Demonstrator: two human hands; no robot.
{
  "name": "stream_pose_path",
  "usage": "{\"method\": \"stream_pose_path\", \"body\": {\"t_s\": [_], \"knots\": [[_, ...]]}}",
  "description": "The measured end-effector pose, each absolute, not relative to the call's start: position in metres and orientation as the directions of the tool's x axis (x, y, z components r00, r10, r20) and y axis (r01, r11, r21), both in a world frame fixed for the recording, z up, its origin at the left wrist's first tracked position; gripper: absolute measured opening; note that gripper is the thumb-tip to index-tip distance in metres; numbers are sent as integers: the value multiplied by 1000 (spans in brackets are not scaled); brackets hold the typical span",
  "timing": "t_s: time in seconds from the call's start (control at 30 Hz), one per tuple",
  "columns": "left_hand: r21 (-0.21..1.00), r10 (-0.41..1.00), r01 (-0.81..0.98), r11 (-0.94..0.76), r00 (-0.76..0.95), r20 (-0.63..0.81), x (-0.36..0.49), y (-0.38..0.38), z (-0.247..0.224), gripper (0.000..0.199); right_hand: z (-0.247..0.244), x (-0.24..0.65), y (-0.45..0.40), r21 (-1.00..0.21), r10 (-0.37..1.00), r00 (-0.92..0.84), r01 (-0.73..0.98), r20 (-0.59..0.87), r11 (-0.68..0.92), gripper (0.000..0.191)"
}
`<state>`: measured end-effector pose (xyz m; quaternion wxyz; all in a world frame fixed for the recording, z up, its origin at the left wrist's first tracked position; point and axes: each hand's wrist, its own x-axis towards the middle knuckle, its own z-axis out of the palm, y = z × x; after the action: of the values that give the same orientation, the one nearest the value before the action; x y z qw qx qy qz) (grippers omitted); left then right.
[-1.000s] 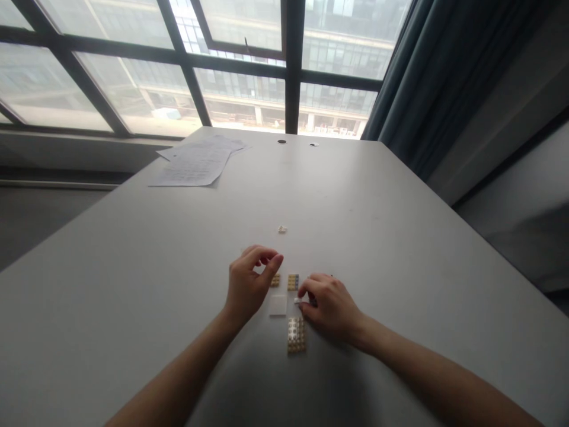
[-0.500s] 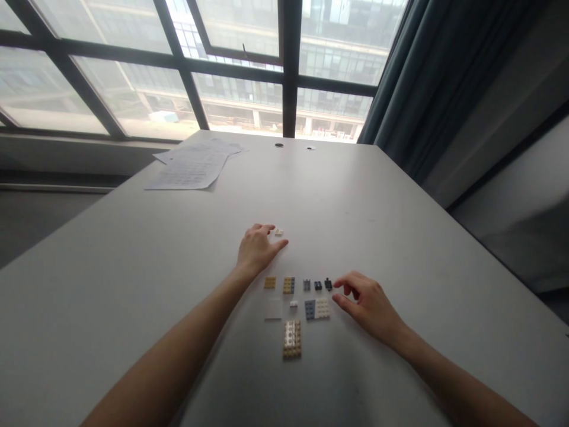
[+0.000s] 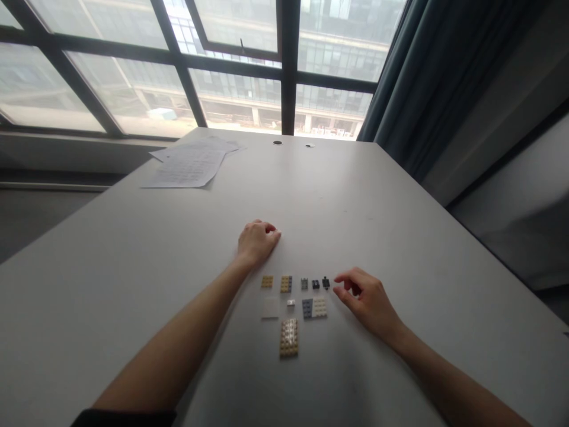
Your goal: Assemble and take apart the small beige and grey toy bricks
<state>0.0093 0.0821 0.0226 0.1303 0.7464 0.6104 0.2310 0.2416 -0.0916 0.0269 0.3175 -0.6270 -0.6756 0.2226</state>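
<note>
My left hand (image 3: 258, 242) is closed with thumb and fingertips together on a small white building-block piece (image 3: 278, 232), mostly hidden by the fingers. My right hand (image 3: 362, 293) rests at the right of the block pieces, thumb and fingers apart, holding nothing. Nearest to it is a black block piece (image 3: 326, 283). Left of that lie another dark piece (image 3: 315, 284), a grey piece (image 3: 304, 284), a tan-and-grey piece (image 3: 286, 284) and a tan plate (image 3: 267, 281). Below them are a grey-and-white plate (image 3: 315, 308), a small white brick (image 3: 290, 303) and a clear flat piece (image 3: 269, 308).
A tan studded brick block (image 3: 288, 338) lies closest to me on the white table (image 3: 400, 237). Printed papers (image 3: 186, 166) lie at the far left. Two round cable holes sit near the far edge, before the window; a dark curtain (image 3: 413, 89) hangs at the right.
My left thumb and fingers have closed on the small white piece, which lay between them before. The right hand has hardly moved. The view has shifted slightly.
</note>
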Motion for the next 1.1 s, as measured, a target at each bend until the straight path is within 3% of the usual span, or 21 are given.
{"method": "stream_pose_path", "body": {"t_s": [0.13, 0.23, 0.4, 0.77, 0.87, 1.1], "knots": [[556, 907, 717, -421, 330, 261, -20, 50, 35, 30, 23, 247, -94, -700, 978, 31, 703, 204, 124, 10], [514, 782, 594, -618, 527, 331, -52, 12, 43, 24, 19, 249, -94, -699, 974, 49, 704, 221, 123, 12], [459, 699, 557, -692, 677, 231, -87, -31, 38, 17, 13, 246, -93, -701, 979, 30, 703, 200, 122, 13], [496, 712, 570, -655, 686, 151, -96, -29, 18, 26, 13, 250, -89, -685, 979, 37, 719, 199, 112, 11], [546, 774, 594, -591, 609, 174, -102, -31, 18, 33, 18, 255, -89, -679, 976, -25, 714, 218, 170, 15], [598, 820, 576, -558, 496, 287, -112, -30, 6, 27, 29, 252, -87, -673, 963, -182, 690, 197, 268, 24]]}}
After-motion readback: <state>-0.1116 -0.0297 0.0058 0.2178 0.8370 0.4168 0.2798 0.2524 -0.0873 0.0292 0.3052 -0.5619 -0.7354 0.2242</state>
